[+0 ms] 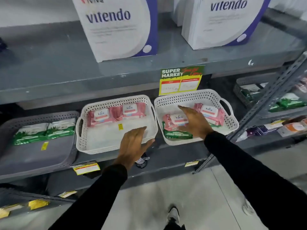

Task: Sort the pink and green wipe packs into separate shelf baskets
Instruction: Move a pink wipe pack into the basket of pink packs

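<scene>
A person in black sleeves stands at a grey metal shelf (116,77), both hands out over two white baskets set side by side. The right hand (193,121) hovers over the right white basket (232,123), fingers (183,108) spread wide and holding nothing, palm down just beside and partly over a pink pack (176,121). That pack lies with its long side running left to right, on top of a green pack (177,134) at the basket's front edge; a second pink pack (211,113) sits behind to the right. The left hand (135,141) rests at the front rim of the left white basket (86,143), fingers loosely open and empty; whether it touches the rim cannot be told. Two more pink packs (116,114) lie along the back of that basket. Further left, a grey basket (33,156) holds two green packs (44,132).

The right basket is the only mixed one. The right hand is much the nearer to its packs, and the front pink pack lies directly under its palm, so a downward close looks the likely next reach, then a short carry leftwards.
</scene>
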`<state>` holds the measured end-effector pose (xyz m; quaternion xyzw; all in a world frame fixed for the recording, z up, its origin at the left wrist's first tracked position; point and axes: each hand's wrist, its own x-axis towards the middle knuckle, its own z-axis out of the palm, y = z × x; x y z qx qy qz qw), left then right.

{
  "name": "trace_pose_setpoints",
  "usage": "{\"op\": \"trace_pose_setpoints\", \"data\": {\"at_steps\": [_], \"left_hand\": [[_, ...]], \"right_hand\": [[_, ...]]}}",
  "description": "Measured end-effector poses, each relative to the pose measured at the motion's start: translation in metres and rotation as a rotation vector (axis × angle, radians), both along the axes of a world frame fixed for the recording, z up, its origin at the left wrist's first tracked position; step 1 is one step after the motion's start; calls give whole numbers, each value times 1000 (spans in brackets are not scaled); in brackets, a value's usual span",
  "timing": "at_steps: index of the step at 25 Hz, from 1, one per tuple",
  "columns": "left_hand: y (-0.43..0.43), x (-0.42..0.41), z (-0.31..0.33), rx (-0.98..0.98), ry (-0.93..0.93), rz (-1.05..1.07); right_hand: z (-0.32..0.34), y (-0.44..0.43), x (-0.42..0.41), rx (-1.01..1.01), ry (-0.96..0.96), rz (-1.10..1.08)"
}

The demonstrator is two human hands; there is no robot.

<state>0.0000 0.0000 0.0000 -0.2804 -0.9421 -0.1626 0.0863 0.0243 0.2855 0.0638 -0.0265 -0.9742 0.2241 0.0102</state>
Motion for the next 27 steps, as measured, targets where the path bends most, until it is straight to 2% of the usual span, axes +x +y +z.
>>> {"op": "trace_pose_setpoints", "data": {"at_steps": [4,6,12,17,21,27], "left_hand": [[14,0,-16,-152,44,61],[14,2,-22,-169,96,69],[14,1,-24,-107,97,76],[-28,-1,-9,-16,96,142],[-99,-2,-4,40,136,233],[-180,-5,-23,67,191,217]], "right_hand": [[-12,25,-24,-1,-217,137],[-22,28,-30,-14,-227,144],[-26,20,-40,-170,-19,68],[-1,-64,-69,-359,106,120],[7,-164,-93,-199,214,260],[-40,-293,-124,20,158,301]]}}
